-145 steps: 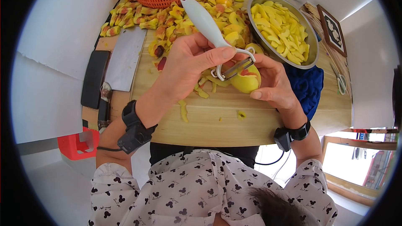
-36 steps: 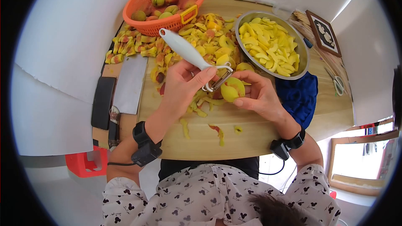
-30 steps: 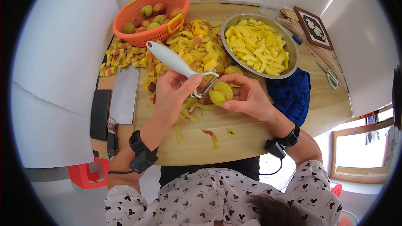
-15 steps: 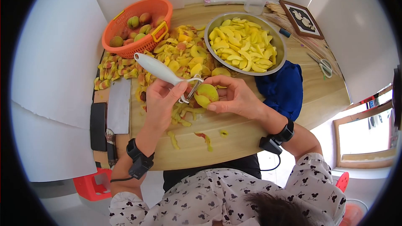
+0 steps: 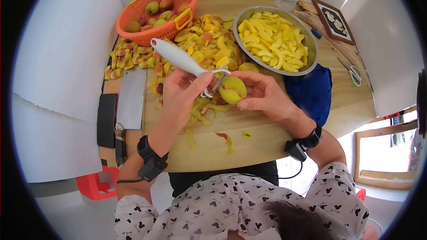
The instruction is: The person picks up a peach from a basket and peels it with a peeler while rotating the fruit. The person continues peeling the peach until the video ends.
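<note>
My left hand [image 5: 184, 92] is closed around a white-handled peeler [image 5: 178, 57], whose handle points up and to the left. The peeler's metal blade lies against or very close to the left side of a peach [image 5: 232, 91]. That fruit is yellow-green, with much of its skin off. My right hand [image 5: 266, 95] grips the peach from the right between thumb and fingers; some fingertips are hidden behind it. Just below lie thin peel strips [image 5: 202, 114] on the wooden table [image 5: 262, 144].
An orange basket [image 5: 155, 33] holds several whole peaches at the back left, by a heap of peels and scraps [image 5: 209, 40]. A metal bowl [image 5: 311, 64] contains yellow slices. A blue cloth [image 5: 316, 91], scissors [image 5: 354, 74], a framed picture [image 5: 333, 21] and a cleaver [image 5: 131, 100] lie around.
The whole view has shifted, so things appear slightly higher and further right. The peach is turned a little in my right hand and shows more peeled surface. Both grips stay the same.
</note>
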Motion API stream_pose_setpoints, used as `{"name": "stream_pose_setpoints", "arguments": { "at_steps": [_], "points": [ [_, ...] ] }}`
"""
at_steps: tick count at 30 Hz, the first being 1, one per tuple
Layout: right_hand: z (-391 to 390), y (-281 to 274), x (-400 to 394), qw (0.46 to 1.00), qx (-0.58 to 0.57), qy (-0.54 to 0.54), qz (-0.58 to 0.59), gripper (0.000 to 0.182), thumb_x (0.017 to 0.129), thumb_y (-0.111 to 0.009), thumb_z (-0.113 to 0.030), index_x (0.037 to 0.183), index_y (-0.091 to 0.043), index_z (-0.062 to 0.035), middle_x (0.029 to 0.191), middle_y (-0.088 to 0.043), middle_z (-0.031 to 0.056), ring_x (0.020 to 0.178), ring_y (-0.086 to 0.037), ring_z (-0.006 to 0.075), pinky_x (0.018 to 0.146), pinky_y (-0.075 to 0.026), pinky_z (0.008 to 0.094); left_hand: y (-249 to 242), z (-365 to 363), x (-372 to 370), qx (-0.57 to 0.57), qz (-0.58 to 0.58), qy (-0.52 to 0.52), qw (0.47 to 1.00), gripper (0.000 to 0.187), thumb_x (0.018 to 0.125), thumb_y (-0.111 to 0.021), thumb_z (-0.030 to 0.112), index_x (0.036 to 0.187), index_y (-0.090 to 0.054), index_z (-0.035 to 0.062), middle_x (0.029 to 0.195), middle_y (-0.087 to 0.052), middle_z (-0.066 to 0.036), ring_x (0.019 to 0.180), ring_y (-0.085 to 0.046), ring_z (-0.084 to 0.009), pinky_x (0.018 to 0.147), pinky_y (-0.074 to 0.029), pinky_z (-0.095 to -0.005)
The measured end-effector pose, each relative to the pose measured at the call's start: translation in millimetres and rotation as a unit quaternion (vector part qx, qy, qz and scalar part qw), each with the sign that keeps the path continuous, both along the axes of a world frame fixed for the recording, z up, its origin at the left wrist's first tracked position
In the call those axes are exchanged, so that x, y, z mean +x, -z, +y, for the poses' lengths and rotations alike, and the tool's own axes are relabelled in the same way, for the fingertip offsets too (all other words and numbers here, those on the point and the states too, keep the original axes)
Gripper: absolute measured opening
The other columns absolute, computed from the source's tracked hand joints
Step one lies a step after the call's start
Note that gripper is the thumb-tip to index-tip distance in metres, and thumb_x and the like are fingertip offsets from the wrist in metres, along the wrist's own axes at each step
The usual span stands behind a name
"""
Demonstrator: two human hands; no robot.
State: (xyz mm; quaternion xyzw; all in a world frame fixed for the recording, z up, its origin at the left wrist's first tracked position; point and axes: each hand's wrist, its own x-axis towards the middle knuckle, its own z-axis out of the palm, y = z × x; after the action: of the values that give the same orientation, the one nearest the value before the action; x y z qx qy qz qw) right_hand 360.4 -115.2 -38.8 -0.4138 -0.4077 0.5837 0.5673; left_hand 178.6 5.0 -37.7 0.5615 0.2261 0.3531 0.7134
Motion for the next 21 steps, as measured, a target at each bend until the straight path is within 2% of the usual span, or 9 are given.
{"name": "stream_pose_setpoints", "arguments": {
  "at_steps": [8, 14, 16, 21],
  "points": [
    [1, -5, -1, 0.999, -0.038, 0.007, 0.001, 0.065, 0.074, -0.076, -0.009, 0.129, -0.044, 0.0039, 0.121, -0.055, 0.0106, 0.109, -0.055, 0.0183, 0.092, -0.047, 0.0309, -3, 1, -3, -0.002, -0.030, 0.006, 1.000, 0.024, 0.085, -0.067, 0.017, 0.101, -0.060, -0.0008, 0.087, -0.065, -0.010, 0.073, -0.058, -0.0115, 0.066, -0.045, -0.0239],
    [1, -5, -1, 0.999, -0.039, 0.016, -0.012, 0.065, 0.074, -0.076, -0.010, 0.128, -0.043, 0.0053, 0.121, -0.055, 0.0116, 0.106, -0.056, 0.0173, 0.090, -0.047, 0.0305, -4, -6, -3, -0.009, -0.009, 0.025, 1.000, 0.026, 0.084, -0.068, 0.013, 0.105, -0.060, 0.0002, 0.099, -0.065, -0.009, 0.087, -0.060, -0.0127, 0.076, -0.047, -0.0263],
    [1, -3, -2, 0.999, -0.018, 0.021, -0.016, 0.062, 0.074, -0.077, -0.010, 0.125, -0.045, 0.0047, 0.118, -0.056, 0.0104, 0.104, -0.057, 0.0161, 0.088, -0.048, 0.0290, -4, -8, -1, 0.002, -0.034, 0.060, 0.998, 0.027, 0.083, -0.068, 0.010, 0.107, -0.060, 0.0009, 0.104, -0.063, -0.007, 0.094, -0.060, -0.0122, 0.079, -0.048, -0.0264],
    [2, 4, -1, 0.998, -0.018, 0.027, -0.046, 0.060, 0.074, -0.078, -0.011, 0.122, -0.047, 0.0040, 0.113, -0.057, 0.0085, 0.099, -0.058, 0.0144, 0.085, -0.049, 0.0270, -3, -11, -1, 0.027, -0.035, 0.089, 0.995, 0.029, 0.082, -0.068, 0.006, 0.108, -0.059, 0.0002, 0.108, -0.061, -0.008, 0.094, -0.059, -0.0108, 0.075, -0.048, -0.0231]
  ]
}}
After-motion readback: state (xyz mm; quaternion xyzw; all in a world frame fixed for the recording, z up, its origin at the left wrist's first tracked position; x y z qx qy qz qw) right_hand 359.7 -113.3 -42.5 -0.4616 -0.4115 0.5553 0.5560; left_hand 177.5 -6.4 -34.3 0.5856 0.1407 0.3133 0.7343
